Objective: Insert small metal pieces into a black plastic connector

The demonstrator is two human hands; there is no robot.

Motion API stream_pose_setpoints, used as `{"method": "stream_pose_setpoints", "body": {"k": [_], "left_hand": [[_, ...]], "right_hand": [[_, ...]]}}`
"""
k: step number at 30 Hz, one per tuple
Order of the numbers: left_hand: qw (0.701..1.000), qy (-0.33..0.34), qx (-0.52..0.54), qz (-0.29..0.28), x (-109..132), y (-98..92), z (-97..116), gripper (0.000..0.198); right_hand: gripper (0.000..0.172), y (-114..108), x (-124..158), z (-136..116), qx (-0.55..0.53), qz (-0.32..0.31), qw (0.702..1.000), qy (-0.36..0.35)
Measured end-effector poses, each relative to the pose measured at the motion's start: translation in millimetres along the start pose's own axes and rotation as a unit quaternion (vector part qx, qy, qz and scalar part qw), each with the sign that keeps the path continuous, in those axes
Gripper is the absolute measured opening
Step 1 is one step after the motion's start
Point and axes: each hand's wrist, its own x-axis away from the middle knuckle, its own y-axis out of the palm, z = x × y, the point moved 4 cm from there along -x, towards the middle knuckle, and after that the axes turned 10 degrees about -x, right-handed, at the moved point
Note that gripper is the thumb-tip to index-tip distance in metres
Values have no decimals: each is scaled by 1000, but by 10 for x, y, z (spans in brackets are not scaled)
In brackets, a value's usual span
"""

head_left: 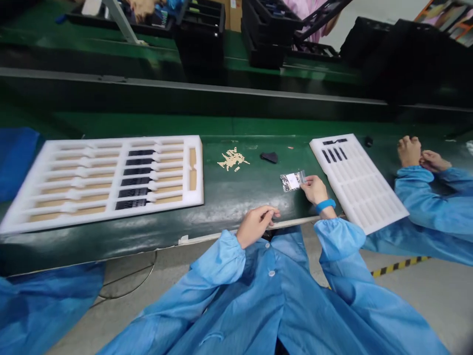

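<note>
A small clear zip bag (291, 181) with a white label and dark contents lies on the green bench. My right hand (315, 189), a blue band on its wrist, pinches the bag's right end between thumb and fingers. My left hand (257, 225) rests at the bench's front edge with its fingers curled together; whether anything is inside them is hidden. Beyond the hands are a heap of small cream-coloured flat pieces (232, 159) and a dark, wedge-shaped piece (269, 157).
On the left lies a white foam tray (117, 185) with several black comb-like parts in its slots. A smaller white foam tray (364, 190) on the right carries several black strips. Beside it are a co-worker's hands (409, 150). Black bins (201, 34) stand at the back.
</note>
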Motion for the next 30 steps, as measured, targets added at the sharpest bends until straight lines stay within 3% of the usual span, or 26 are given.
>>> {"method": "stream_pose_setpoints", "body": {"k": [5,9,11,14,17,19,22,27,30], "left_hand": [[996,43,-73,32,-386,-377,168,28],[971,127,-152,137,-815,-646,420,24],[962,152,-162,158,-950,-714,442,28],[970,105,-150,161,-1019,-788,323,26],[965,55,-162,197,-982,-904,213,27],[961,60,-186,196,-969,-973,199,28],[960,75,-227,144,-985,-1030,203,28],[962,68,-249,93,-997,-1062,181,29],[968,68,-222,98,-996,-1077,165,28]], "right_hand": [[39,44,137,-339,-109,-126,986,7],[47,249,237,-735,-176,-249,952,22],[44,404,234,-907,-215,-299,929,27],[37,652,154,-1127,-267,-383,884,26],[35,847,10,-1273,-248,-462,851,2],[34,935,-82,-1300,-216,-499,839,-33],[32,1038,-132,-1190,-211,-529,820,-56],[31,1188,34,-860,-288,-513,808,24],[30,1214,111,-797,-323,-497,805,32]]}}
